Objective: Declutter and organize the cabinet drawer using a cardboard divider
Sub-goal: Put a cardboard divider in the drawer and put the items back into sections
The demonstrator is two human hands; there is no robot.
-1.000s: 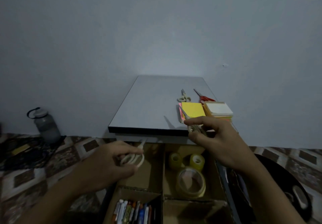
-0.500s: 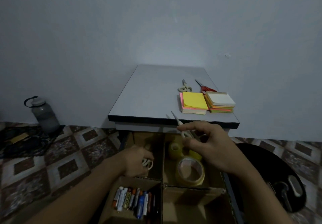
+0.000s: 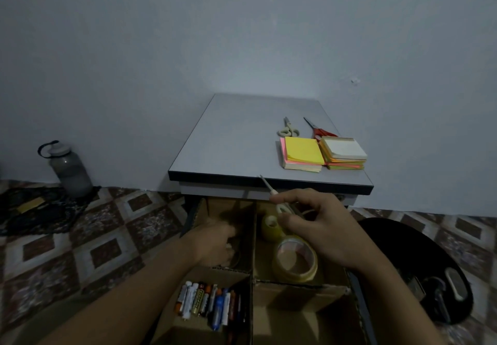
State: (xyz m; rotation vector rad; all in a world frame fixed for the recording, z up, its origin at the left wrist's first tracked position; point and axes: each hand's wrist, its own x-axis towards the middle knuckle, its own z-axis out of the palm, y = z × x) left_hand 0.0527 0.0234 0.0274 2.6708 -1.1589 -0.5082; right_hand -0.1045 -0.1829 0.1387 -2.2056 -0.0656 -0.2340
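Observation:
The cabinet drawer (image 3: pixel 360 307) stands pulled out, split into four compartments by a cardboard divider (image 3: pixel 253 240). My left hand (image 3: pixel 215 245) is down in the back-left compartment, fingers curled round a pair of white scissors that is almost fully hidden. Above the back-right compartment, my right hand (image 3: pixel 322 223) pinches a second pair of white scissors (image 3: pixel 269 187), blades pointing up and left. Under it lie a large clear tape roll (image 3: pixel 295 262) and a small yellow tape roll (image 3: pixel 270 225). Batteries and pens (image 3: pixel 209 304) fill the front-left compartment.
On the grey cabinet top (image 3: pixel 236 140) lie beige scissors (image 3: pixel 287 129), red scissors (image 3: pixel 320 132) and two sticky-note stacks (image 3: pixel 302 154) (image 3: pixel 345 154). A grey bottle (image 3: pixel 68 168) and dark cloth (image 3: pixel 35 210) sit on the tiled floor left. A black round object (image 3: pixel 430 277) lies right.
My left hand has gone down into the back-left compartment with its white scissors. My right hand has come down from the cabinet top with the other pair to above the tape rolls.

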